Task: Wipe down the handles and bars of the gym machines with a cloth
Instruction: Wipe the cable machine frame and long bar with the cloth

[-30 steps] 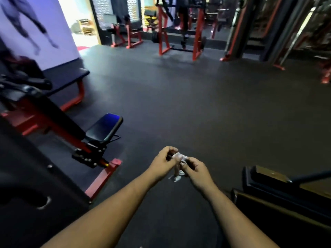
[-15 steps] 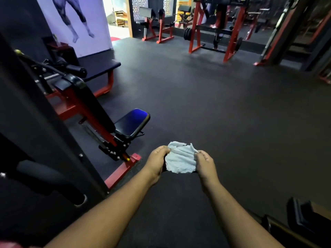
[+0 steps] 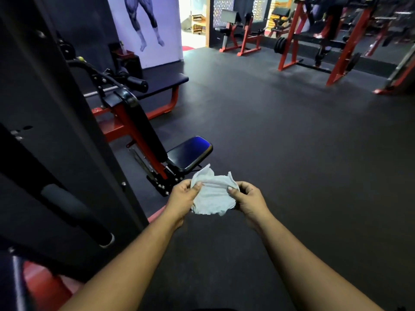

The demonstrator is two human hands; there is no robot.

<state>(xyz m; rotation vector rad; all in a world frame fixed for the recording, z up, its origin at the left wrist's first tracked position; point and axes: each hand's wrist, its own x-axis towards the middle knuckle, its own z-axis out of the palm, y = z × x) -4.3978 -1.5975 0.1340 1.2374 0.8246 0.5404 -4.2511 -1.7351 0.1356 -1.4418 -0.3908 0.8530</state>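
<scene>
A pale grey cloth (image 3: 212,196) is spread between both hands in front of me, above the dark floor. My left hand (image 3: 183,199) pinches its left edge with thumb and fingers. My right hand (image 3: 248,198) pinches its right edge the same way. Close on my left stands a black machine frame with a padded black handle (image 3: 76,214) sticking out at an angle. Behind it a red and black seated machine (image 3: 143,131) shows a curved black bar (image 3: 89,68) and a roller pad (image 3: 134,83).
The machine's shiny black seat (image 3: 190,152) lies just beyond my hands. A flat bench (image 3: 161,83) with red legs stands by the left wall. Red racks (image 3: 336,48) and benches (image 3: 238,32) line the far side. Dark rubber floor (image 3: 292,142) stretches to the right.
The cloth went from a small bunched wad to spread open between my hands. The view swung left, bringing the black machine frame and its padded handle closer into view.
</scene>
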